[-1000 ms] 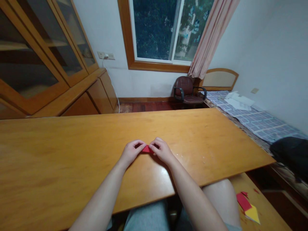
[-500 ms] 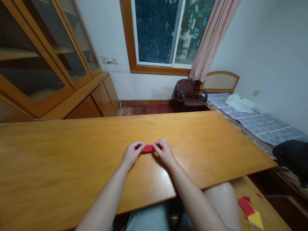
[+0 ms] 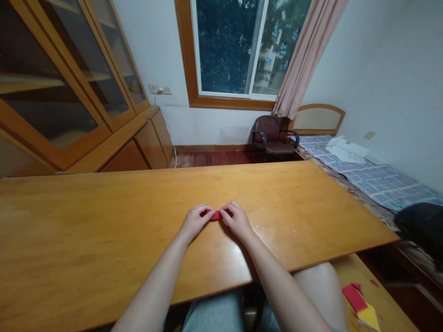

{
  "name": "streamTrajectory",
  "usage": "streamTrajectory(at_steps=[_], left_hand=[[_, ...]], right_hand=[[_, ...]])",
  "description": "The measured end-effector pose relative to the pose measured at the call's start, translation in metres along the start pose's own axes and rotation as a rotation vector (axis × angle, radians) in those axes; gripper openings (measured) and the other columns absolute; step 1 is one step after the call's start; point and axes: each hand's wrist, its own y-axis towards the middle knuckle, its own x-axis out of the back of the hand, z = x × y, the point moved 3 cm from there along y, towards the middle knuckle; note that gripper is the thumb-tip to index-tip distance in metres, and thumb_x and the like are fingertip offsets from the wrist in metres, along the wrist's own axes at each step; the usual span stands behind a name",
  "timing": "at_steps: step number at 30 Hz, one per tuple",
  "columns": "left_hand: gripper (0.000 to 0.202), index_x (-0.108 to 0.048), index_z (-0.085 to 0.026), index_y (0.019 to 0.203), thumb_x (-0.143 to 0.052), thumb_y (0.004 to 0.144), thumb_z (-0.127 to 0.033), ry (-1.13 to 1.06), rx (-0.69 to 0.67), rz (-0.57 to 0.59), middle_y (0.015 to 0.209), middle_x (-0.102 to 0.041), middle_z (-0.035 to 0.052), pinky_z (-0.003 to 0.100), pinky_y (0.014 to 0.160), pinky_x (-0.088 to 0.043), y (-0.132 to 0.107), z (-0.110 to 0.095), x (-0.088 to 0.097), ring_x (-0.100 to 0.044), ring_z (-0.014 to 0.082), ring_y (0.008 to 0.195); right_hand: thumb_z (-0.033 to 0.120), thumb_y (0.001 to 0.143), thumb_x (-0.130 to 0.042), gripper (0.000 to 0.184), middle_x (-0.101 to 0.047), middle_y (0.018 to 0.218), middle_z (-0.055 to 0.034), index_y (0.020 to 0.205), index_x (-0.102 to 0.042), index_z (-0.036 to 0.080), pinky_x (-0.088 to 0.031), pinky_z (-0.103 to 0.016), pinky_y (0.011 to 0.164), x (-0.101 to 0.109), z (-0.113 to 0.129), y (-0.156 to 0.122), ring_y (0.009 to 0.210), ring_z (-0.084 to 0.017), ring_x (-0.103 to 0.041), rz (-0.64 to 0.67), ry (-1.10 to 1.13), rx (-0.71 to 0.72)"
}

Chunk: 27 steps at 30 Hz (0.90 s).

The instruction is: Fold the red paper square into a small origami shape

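A small folded strip of red paper (image 3: pixel 216 215) is held just over or on the wooden table (image 3: pixel 104 230), near its middle; I cannot tell whether it touches the wood. My left hand (image 3: pixel 195 222) pinches its left end between thumb and fingers. At the right end, my right hand (image 3: pixel 236 219) grips it the same way, thumb toward the paper's middle. Only a short red stretch shows between the two thumbs; the fingers hide the ends.
Beside my leg, a lower wooden surface (image 3: pixel 391 304) bears red paper (image 3: pixel 354 297), yellow paper (image 3: pixel 369 317) and red scraps. A bed (image 3: pixel 374 180) with a black bag (image 3: pixel 420 226) stands right. Beyond the table are an office chair (image 3: pixel 268 133) and a cabinet (image 3: pixel 117 133).
My left hand has slid right along the red paper strip, closer to my right hand, so less red shows between them. The right hand stays nearly in place.
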Motion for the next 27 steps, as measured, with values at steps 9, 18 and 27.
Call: streamTrajectory(at_steps=[9,18,27], left_hand=[[0.025,-0.071,-0.020,0.078,-0.058,0.086,-0.040,0.040,-0.048,0.055,0.077,-0.068,0.0036,0.029,0.071,-0.046,-0.001,-0.003,-0.002,-0.061,0.0187,0.075],[0.023,-0.071,-0.019,0.078,-0.060,0.087,-0.037,0.039,-0.071,0.038,0.078,-0.069,0.0029,0.027,0.072,-0.045,-0.001,-0.002,-0.001,-0.061,0.0173,0.075],[0.023,-0.070,-0.018,0.074,-0.062,0.083,-0.038,-0.042,0.001,-0.075,0.077,-0.070,0.0036,0.028,0.073,-0.048,0.000,0.003,0.007,-0.063,0.0185,0.075]], right_hand=[[0.020,0.085,-0.066,0.007,-0.062,0.078,-0.0027,0.078,-0.069,0.020,-0.043,-0.031,0.076,-0.001,0.007,0.000,0.080,-0.018,-0.056,0.037,-0.009,0.068],[0.018,0.083,-0.065,0.008,-0.061,0.075,-0.0023,0.075,-0.067,0.019,-0.042,-0.030,0.073,0.003,0.006,-0.001,0.078,-0.018,-0.055,-0.004,-0.006,0.041],[0.022,0.084,-0.063,0.011,-0.060,0.075,-0.0011,0.074,-0.066,0.019,-0.043,-0.028,0.072,0.008,-0.007,0.002,0.075,-0.016,-0.056,-0.110,0.126,-0.059]])
